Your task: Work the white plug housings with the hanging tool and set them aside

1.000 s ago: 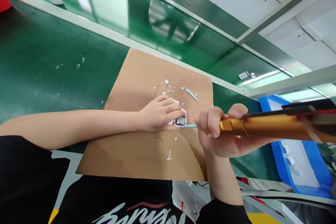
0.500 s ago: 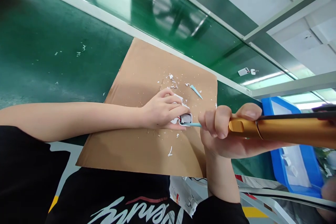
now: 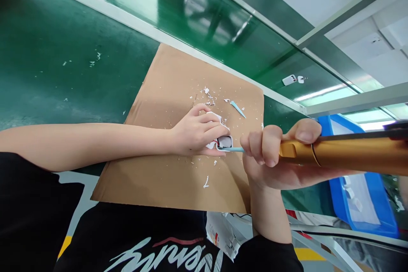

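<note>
My left hand [image 3: 201, 131] is closed around a small white plastic casing [image 3: 215, 116] and holds it down against the cardboard sheet [image 3: 172, 80]. A grey block [image 3: 225, 142] and a bit of red wire show in the casing's open end. My right hand [image 3: 266, 153] grips a gold cylindrical tool [image 3: 353, 153], whose exact kind I cannot tell. A thin light-blue tip [image 3: 236, 149] runs from under my right fingers to the casing's lower edge, in line with the gold barrel. Where tip and barrel join is hidden by my fingers.
A pointed light-blue piece [image 3: 237, 109] lies on the cardboard among white shavings [image 3: 207, 92]. White and dark small parts [image 3: 289, 80] lie beyond the white rail [image 3: 204, 58]. At the right stands a blue bin [image 3: 340, 204] with white pieces inside. Green worktop [image 3: 73, 89] extends left.
Very little differs. Both hands keep their grips and the light-blue tip stays at the casing's edge. The view has shifted slightly.
</note>
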Action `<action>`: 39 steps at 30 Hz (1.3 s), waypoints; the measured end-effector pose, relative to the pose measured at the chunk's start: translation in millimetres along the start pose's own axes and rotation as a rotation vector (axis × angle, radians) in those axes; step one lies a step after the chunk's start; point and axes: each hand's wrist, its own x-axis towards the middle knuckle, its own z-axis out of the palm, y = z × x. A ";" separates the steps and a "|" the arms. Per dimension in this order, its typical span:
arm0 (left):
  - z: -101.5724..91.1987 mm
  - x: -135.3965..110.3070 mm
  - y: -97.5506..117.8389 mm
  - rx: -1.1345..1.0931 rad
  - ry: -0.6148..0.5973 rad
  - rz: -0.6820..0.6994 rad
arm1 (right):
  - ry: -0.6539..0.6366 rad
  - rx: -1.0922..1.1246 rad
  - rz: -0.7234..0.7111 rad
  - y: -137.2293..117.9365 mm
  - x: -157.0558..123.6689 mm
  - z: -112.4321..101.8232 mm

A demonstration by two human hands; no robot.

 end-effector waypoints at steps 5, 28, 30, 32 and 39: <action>1.1 0.8 0.0 0.027 0.159 0.097 | -0.029 0.012 -0.019 2.4 1.9 -1.8; 0.6 1.4 0.9 0.063 0.160 0.102 | -0.167 0.079 -0.143 9.0 6.7 -7.8; 0.6 1.3 0.8 0.062 0.156 0.103 | -0.162 0.071 -0.148 9.1 7.0 -6.4; 0.8 1.1 0.7 0.065 0.151 0.105 | -0.163 0.081 -0.155 9.1 7.2 -5.8; 2.6 0.0 -1.0 0.087 0.145 0.121 | -0.194 0.113 -0.159 11.7 6.2 -13.3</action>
